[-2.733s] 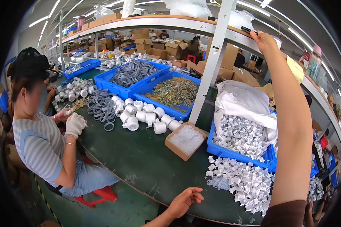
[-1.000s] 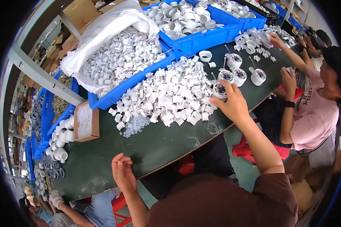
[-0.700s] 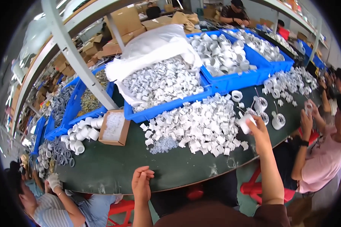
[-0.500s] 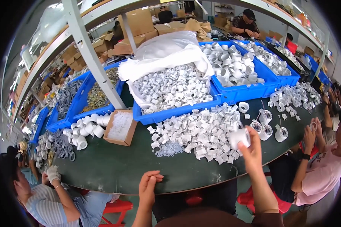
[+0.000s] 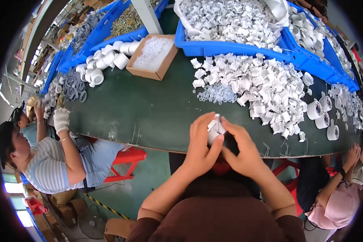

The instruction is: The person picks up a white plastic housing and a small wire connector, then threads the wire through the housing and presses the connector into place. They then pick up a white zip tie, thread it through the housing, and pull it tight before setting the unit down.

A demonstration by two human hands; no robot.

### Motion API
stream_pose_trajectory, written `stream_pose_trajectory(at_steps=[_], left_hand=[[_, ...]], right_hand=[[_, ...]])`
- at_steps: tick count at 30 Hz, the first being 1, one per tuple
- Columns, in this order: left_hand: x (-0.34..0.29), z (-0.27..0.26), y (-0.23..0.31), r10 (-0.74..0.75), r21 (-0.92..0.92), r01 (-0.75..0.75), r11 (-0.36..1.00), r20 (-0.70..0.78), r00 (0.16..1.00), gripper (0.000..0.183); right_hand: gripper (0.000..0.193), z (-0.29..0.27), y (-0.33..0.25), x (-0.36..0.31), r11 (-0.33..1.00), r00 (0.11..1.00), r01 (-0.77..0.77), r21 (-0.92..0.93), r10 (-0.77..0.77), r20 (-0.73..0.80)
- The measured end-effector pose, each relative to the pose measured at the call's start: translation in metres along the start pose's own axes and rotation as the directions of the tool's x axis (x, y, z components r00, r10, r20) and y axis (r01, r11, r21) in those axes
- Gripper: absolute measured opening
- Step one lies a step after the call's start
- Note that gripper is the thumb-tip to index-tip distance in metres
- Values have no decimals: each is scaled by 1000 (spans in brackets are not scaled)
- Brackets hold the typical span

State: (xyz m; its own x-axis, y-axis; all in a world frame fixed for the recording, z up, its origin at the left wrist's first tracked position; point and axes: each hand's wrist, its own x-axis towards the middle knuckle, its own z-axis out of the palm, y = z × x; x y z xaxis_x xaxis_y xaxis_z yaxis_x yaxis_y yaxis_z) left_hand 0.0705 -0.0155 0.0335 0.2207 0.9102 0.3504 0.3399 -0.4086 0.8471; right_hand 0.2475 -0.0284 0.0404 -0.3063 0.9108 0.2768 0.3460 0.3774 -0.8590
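Head view: both of the person's hands meet at the near edge of a dark green table (image 5: 149,113), above the lap.
Left hand (image 5: 201,142): closed around a small white plastic part (image 5: 213,130), thumb pressed against its underside, fingers curled over the left side.
Right hand (image 5: 241,146): fingers closed on the same part from the right; index finger laid along its top.
Held part: pinched between the two hands, just off the table's near edge; its exact shape cannot be told because the fingers cover most of it.
Loose pile (image 5: 262,88): a heap of white plastic pieces on the table, beyond and to the right of the hands, apart from them.
Clear rings (image 5: 218,93): a small cluster of see-through bits at the pile's left edge.
Blue bin (image 5: 230,47): behind the pile, filled with more white pieces.
Cardboard box (image 5: 152,57): open, holding small pale pieces, left of the blue bin.
White fittings (image 5: 105,60): a group of larger round white parts left of the box.
Tape-like rolls (image 5: 322,115): several white round items on the table at the right, near the pile.
Co-worker, left: a person in a striped shirt with a gloved hand (image 5: 61,119) at the table edge.
Co-worker, right: a person in a pink shirt (image 5: 343,201), a hand reaching to the table.
Red stool (image 5: 127,158): beneath the table edge, by the left co-worker.
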Motion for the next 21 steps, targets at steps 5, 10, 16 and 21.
stream_pose_trajectory(at_steps=[5, 10, 16, 21], left_hand=[[2, -1, 9, 32, 88, -34, 996, 27, 999, 46], [7, 9, 2, 138, 232, -130, 964, -19, 990, 38], [13, 8, 4, -40, -7, 39, 999, -87, 995, 15], [11, 9, 3, -98, -123, 86, 989, -97, 990, 13]], right_hand=[[41, -21, -15, 16, 918, 977, -187, 350, 211, -32], [15, -22, -36, 33, 803, 957, -268, 532, 284, 54], [12, -7, -23, 24, 831, 954, -197, 520, 284, -93], [11, 11, -17, 21, 979, 948, -52, 199, 111, -298]])
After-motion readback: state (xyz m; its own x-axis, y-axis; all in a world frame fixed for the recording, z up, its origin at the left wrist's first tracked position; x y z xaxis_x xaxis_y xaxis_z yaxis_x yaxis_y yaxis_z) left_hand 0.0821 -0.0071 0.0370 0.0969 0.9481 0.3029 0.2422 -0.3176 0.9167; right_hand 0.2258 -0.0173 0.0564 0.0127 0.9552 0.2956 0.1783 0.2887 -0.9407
